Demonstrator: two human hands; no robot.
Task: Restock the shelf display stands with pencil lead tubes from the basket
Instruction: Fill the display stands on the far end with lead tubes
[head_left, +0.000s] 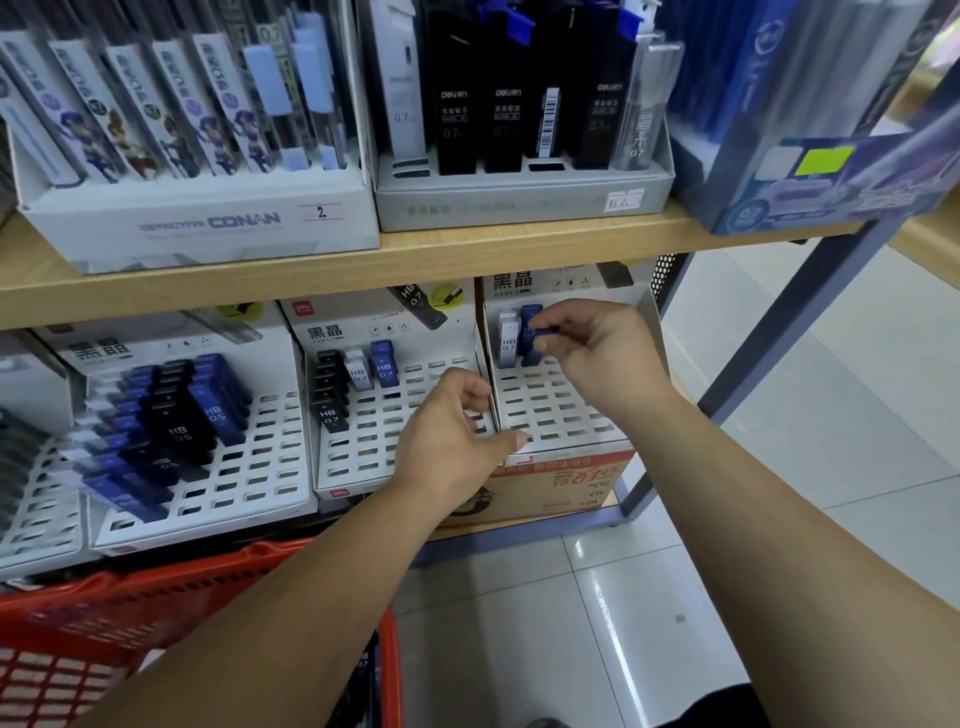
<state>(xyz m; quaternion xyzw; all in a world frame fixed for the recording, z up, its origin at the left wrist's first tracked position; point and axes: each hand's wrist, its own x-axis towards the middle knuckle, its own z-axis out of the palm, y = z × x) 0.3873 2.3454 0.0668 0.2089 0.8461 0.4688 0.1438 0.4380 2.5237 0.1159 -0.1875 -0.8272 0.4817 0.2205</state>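
The blue lead tube (546, 331) is pinched between the thumb and fingertips of the right hand (597, 353), held at the back row of the right-hand stand (561, 415). Just beyond the grip stand a white tube (508, 340) and another blue tube (530, 317), so the new one is brought in beside them, which keeps the row filling from the back and the labels facing forward. Below the grip, the stand's slots are open, so there is room for many more.

Down and to the left of that grip, the left hand (457, 436) curls its fingers at the wall between this stand and the middle stand (363, 441), thumb at the front edge. It seems to clasp the wall, likely to stop the light stand from sliding as the tube is pushed in.

Further left, a fuller stand (249, 467) carries rows of black and blue tubes. The red basket (78, 623) sits low under the forearms, within easy reach for the next tube. Above the grip runs the wooden shelf (363, 254).
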